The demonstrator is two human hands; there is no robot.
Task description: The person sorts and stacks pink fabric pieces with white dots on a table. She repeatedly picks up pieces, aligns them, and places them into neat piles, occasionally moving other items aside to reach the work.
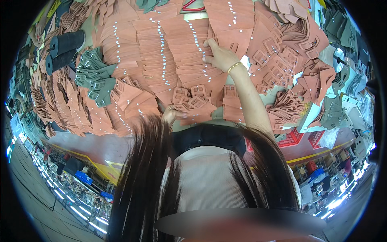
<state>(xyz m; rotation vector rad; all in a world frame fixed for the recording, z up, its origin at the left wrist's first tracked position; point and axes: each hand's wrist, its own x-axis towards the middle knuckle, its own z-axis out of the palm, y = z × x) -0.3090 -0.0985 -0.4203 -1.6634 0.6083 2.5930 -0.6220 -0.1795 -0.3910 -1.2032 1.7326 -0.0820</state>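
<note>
My right hand [221,56], with a gold bracelet on its wrist, is over the right edge of a long overlapping row of salmon-pink fabric pieces [183,44]. Thumb and forefinger are spread apart and touch the row; small white stickers run down it. Close to my body, my left hand [171,114] is closed at the lower left edge of a bundle of pink fabric tabs with covered buckles [198,103]. Its fingertips are partly hidden by the fabric. Another pink buckled tab [230,93] lies below my right forearm.
More stickered pink rows [159,48] cover the table leftward. Dark green buckled tabs [96,74] and black thread spools [66,44] are at left. Pink buckled tabs [278,66] and a white spool [333,55] are at right. Red crates [291,138] stand below the table edge.
</note>
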